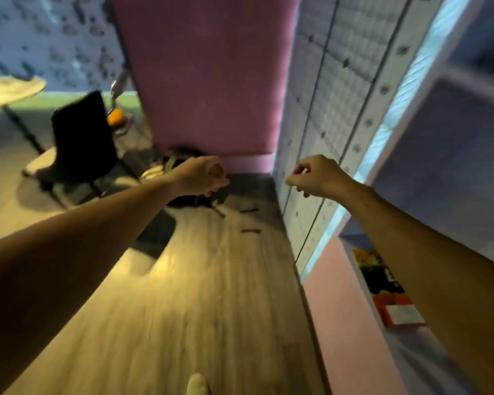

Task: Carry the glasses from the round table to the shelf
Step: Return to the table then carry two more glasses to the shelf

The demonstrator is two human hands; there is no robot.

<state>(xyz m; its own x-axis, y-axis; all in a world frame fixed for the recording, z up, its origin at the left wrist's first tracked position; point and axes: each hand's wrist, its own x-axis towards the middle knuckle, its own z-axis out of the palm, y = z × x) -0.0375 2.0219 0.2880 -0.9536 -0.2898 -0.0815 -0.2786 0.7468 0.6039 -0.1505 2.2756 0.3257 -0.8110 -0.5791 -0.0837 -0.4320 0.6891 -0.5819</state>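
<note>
- My left hand (pixel 201 176) is curled, holding nothing I can see.
- My right hand (pixel 315 176) likewise, out over the floor (pixel 183 295).
- Round surface (pixel 12 89) far left.

Pink panel (pixel 208 75), black chair (pixel 82 138)

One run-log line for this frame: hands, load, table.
left hand: curled, no glass seen | right hand: curled, no glass seen | round table: far left, behind black chair | frame blurred
</note>
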